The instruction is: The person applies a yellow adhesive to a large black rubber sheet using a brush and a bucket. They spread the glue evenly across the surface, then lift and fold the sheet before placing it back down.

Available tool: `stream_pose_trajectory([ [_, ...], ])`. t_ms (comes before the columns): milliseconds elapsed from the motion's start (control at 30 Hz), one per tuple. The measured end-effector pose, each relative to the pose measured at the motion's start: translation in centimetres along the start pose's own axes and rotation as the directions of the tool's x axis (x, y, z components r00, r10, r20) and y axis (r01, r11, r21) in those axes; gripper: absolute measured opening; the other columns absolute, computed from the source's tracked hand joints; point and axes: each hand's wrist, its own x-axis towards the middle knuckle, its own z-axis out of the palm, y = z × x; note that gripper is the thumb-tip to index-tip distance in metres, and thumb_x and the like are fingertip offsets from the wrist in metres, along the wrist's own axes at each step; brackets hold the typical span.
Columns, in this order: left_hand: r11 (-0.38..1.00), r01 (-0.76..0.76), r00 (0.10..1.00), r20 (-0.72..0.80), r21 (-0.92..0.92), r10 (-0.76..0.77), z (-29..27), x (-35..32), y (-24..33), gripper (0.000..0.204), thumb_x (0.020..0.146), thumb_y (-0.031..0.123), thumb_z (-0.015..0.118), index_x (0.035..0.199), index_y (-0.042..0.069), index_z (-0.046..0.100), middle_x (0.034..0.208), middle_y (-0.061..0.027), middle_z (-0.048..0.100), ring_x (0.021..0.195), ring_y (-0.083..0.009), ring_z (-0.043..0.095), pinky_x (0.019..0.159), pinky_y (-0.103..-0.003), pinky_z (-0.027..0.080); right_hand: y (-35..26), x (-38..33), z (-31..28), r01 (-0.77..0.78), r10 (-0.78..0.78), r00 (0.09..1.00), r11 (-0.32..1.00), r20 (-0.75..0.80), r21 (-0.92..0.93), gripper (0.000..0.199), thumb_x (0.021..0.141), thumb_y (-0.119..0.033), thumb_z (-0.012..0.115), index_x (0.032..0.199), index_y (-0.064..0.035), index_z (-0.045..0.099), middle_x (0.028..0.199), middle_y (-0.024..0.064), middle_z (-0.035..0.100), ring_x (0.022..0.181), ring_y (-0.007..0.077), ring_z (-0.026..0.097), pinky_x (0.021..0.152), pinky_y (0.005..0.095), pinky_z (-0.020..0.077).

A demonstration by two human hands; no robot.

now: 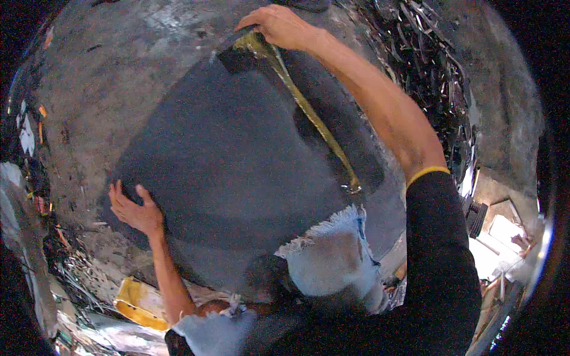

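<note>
A large dark grey sheet (214, 154) lies spread before me on the ground. My left hand (135, 210) rests at its left edge, fingers spread and holding nothing. At the far edge, my right hand (279, 26) curls its fingers over the broad end of a long, narrow yellowish strip (309, 110). The strip slants across the sheet toward me, tapering to a shiny near tip; its exact kind is unclear. Part of its broad end is hidden under the right hand's fingers. Dark shadow falls alongside the strip.
A heap of dark, thin offcuts (430, 71) runs along the right. At lower left sits a yellow container (139, 302), with scattered scraps (77, 267) around it. My frayed light-blue denim knee (332, 255) is close to the sheet's near side.
</note>
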Motion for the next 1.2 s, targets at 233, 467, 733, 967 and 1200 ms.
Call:
stream_pose_trajectory([
  [233, 0.984, -0.147, 0.981, 0.144, 0.105, 0.132, 0.7, 0.0, -4.6, 0.059, 0.102, 0.044, 0.056, 0.146, 0.005, 0.048, 0.152, -0.0161, 0.046, 0.141, -0.0370, 0.042, 0.117, -0.051, 0.030, -3.2, -17.3, -1.1, -0.117, 0.107, 0.972, 0.992, 0.208, 0.038, 0.042, 0.079, 0.002, 0.058, 0.114, -0.0156, 0.072, 0.108, 0.0104, 0.071, 0.106, 0.0348, 0.065, 0.091, 0.0480, 0.0514],
  [467, 0.973, -0.124, 0.896, 0.399, -0.195, 0.194, -3.6, 1.3, -11.6, 0.059, 0.100, 0.035, 0.064, 0.146, 0.003, 0.048, 0.149, -0.0192, 0.048, 0.139, -0.0372, 0.043, 0.116, -0.046, 0.033, -8.6, -40.7, -4.6, -0.255, 0.232, 0.928, 0.966, 0.291, 0.044, 0.048, 0.070, 0.005, 0.059, 0.112, -0.0141, 0.071, 0.107, 0.0066, 0.070, 0.109, 0.0310, 0.063, 0.095, 0.0434, 0.0462],
  [733, 0.986, 0.166, 0.959, 0.240, -0.033, -0.154, -2.4, -4.4, -18.4, 0.067, 0.090, 0.050, 0.072, 0.136, 0.002, 0.060, 0.134, -0.0214, 0.063, 0.123, -0.0390, 0.060, 0.103, -0.046, 0.046, -19.6, -58.8, -5.3, -0.628, 0.656, 0.739, 0.753, -0.152, 0.196, 0.050, 0.066, 0.002, 0.060, 0.112, -0.0141, 0.072, 0.116, 0.0062, 0.073, 0.111, 0.0301, 0.066, 0.097, 0.0410, 0.0452],
  [967, 0.934, 0.356, 0.890, 0.291, 0.039, -0.351, -1.9, -1.5, -17.8, 0.073, 0.086, 0.054, 0.072, 0.136, 0.003, 0.060, 0.133, -0.0200, 0.064, 0.120, -0.0402, 0.062, 0.100, -0.048, 0.048, -33.5, -58.3, -1.5, -0.897, 0.932, 0.330, 0.358, -0.148, 0.257, 0.036, 0.075, -0.011, 0.074, 0.111, -0.0074, 0.074, 0.111, 0.0131, 0.075, 0.104, 0.0279, 0.070, 0.089, 0.0408, 0.0536],
  [1200, 0.894, 0.408, 0.901, 0.238, -0.185, -0.362, -1.4, -7.5, -13.8, 0.074, 0.087, 0.050, 0.073, 0.141, 0.002, 0.056, 0.138, -0.0204, 0.061, 0.124, -0.0373, 0.060, 0.104, -0.047, 0.046, -25.1, -53.9, -1.0, -0.996, 0.961, 0.004, 0.028, -0.278, 0.080, 0.055, 0.081, -0.038, 0.072, 0.116, 0.0041, 0.071, 0.108, 0.0277, 0.071, 0.103, 0.0441, 0.069, 0.095, 0.0486, 0.0530],
])
